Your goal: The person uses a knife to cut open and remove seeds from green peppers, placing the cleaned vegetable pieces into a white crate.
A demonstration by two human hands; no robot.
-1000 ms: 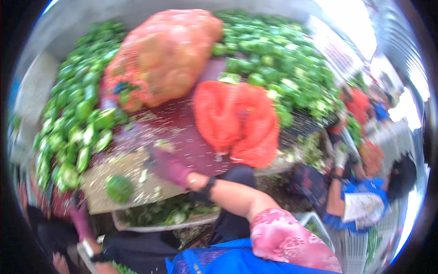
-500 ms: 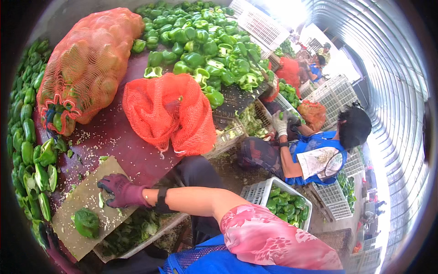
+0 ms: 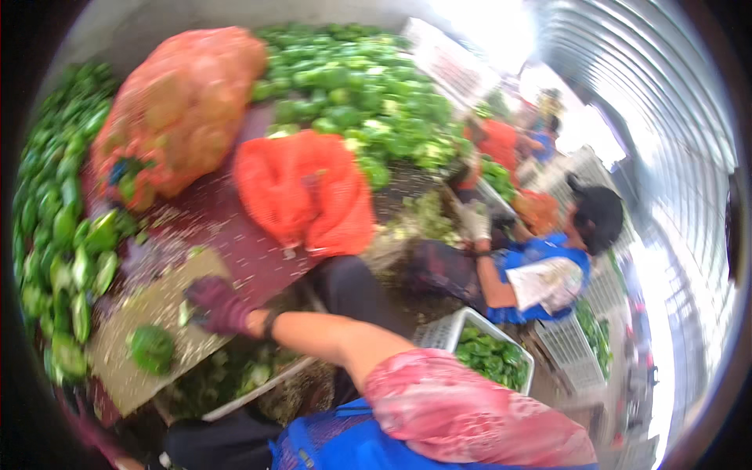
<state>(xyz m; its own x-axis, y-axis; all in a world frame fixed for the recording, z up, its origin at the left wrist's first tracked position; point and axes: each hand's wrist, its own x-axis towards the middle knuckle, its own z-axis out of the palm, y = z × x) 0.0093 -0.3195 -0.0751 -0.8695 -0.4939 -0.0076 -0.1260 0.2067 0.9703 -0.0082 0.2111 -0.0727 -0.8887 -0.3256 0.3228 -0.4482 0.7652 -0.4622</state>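
My right hand (image 3: 219, 304), in a dark purple glove, is over a tan cutting board (image 3: 129, 309). Its blurred fingers look apart, and a small pale-green pepper piece (image 3: 184, 313) lies by the fingertips. A whole green bell pepper (image 3: 151, 349) rests on the board, left of and nearer than this hand. My left hand (image 3: 81, 419), gloved alike, is at the lower left rim, beside the board's near end. It is dark and smeared, so its fingers cannot be made out. Many green peppers (image 3: 66, 223), some cut open, are heaped along the left.
A full orange mesh sack (image 3: 180, 110) and a crumpled red mesh bag (image 3: 309, 192) lie on the maroon tabletop (image 3: 200, 211). Green peppers (image 3: 352, 90) are piled behind. A scrap crate (image 3: 235, 403) sits below the board. A co-worker (image 3: 540, 266) sits at right, near a pepper crate (image 3: 489, 356).
The view has shifted and blurred, so the table's things appear further right and lower. My right hand stays over the board near the pepper piece. The whole pepper remains on the board.
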